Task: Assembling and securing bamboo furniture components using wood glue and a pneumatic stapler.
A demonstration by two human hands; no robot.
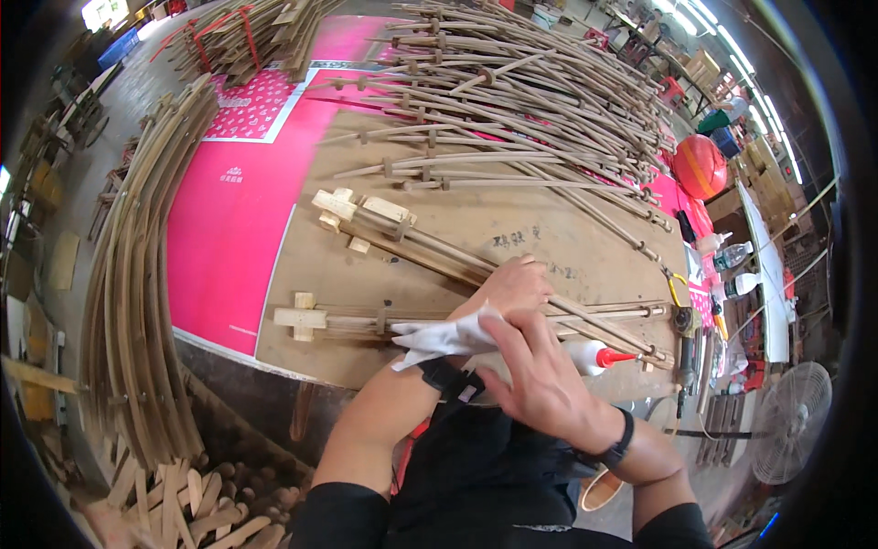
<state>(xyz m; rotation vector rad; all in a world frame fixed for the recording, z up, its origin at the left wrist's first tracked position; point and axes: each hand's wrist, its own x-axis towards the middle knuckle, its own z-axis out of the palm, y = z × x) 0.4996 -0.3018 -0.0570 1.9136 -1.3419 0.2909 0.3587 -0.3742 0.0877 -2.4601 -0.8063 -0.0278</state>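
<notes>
Brown tabletop (485, 209) — right fingers (536, 335) around white cloth (446, 337) — left fingers (530, 271) at rods (428, 240), grip unclear.

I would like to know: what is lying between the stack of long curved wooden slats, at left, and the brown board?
In the head view, a bright pink printed sheet fills the stretch between the curved slats and the brown board.

handwriting (518, 239) on brown board (457, 216); white print (235, 174) on pink sheet (219, 252).

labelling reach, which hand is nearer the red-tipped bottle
Right: the right hand is at the bottle, partly covering it in view; the left hand is farther, at the wooden rods.
</notes>
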